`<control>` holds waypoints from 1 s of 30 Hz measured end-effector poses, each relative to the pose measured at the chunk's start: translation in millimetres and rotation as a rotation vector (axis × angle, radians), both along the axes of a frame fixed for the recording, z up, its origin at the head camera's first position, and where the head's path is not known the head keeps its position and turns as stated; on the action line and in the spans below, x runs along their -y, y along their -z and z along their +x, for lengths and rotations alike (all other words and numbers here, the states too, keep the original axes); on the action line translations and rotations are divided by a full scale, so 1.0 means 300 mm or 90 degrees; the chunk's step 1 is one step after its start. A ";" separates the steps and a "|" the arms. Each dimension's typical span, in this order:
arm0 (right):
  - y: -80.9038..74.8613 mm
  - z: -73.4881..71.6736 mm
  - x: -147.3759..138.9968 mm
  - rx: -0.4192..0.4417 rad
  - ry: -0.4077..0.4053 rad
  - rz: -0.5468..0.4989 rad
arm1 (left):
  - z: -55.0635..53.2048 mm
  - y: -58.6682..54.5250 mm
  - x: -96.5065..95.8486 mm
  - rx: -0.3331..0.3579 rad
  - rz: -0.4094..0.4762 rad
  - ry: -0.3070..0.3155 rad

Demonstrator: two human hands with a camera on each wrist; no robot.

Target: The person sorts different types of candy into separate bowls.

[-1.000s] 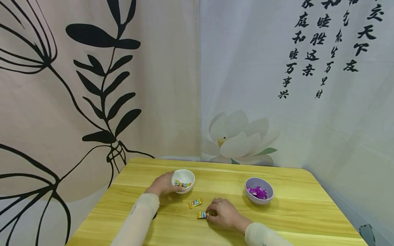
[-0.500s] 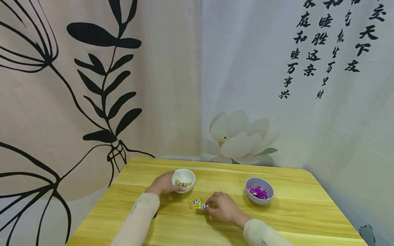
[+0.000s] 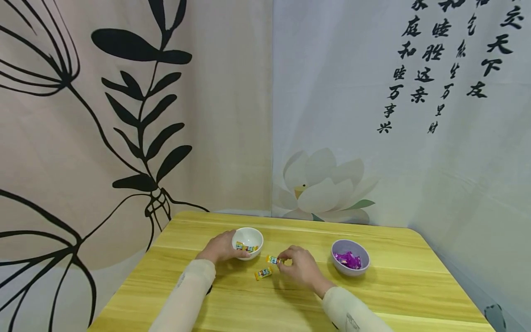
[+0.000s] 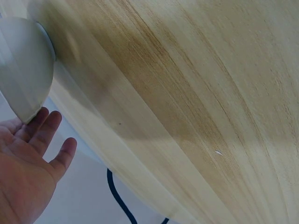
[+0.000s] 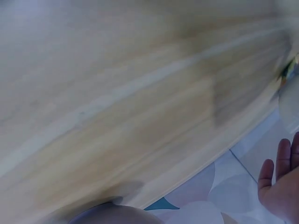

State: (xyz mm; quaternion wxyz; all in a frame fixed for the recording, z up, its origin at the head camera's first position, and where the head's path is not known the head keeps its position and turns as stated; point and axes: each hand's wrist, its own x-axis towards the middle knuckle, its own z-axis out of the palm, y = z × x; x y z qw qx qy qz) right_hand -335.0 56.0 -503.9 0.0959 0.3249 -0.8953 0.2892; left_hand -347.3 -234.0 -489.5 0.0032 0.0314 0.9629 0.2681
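My left hand [image 3: 220, 248] holds a white bowl [image 3: 252, 236] by its near left side, thumb over the rim. In the left wrist view, fingertips are at the base of the bowl [image 4: 28, 65]. Several yellow-wrapped candies [image 3: 245, 248] lie inside it. My right hand [image 3: 303, 267] pinches another yellow-wrapped candy [image 3: 272, 259] between thumb and fingers, above the table and just right of the bowl. Below it, one more yellow candy [image 3: 263, 274] lies on the wood. In the right wrist view the right hand [image 5: 282, 186] shows only partly, at the edge.
A purple bowl [image 3: 351, 271] with several purple-wrapped candies [image 3: 347, 260] stands on the right of the wooden table [image 3: 398, 295]. Behind the table hangs a printed curtain [image 3: 232, 115] with plants and writing. A dark cable [image 4: 117, 193] shows beyond the table edge in the left wrist view.
My right hand has lifted the candy off the table and moved it away from me, past the other loose candy, toward the white bowl. The left hand stays on the bowl.
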 end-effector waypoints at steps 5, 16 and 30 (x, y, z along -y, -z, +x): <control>-0.017 -0.021 0.021 -0.012 0.025 -0.007 | 0.001 0.001 0.000 0.000 0.003 0.003; -0.070 -0.065 0.104 -0.033 0.073 0.018 | -0.001 -0.004 0.000 0.000 0.007 0.014; -0.074 -0.106 0.230 -0.027 0.084 0.048 | -0.004 -0.003 0.004 -0.006 -0.002 0.035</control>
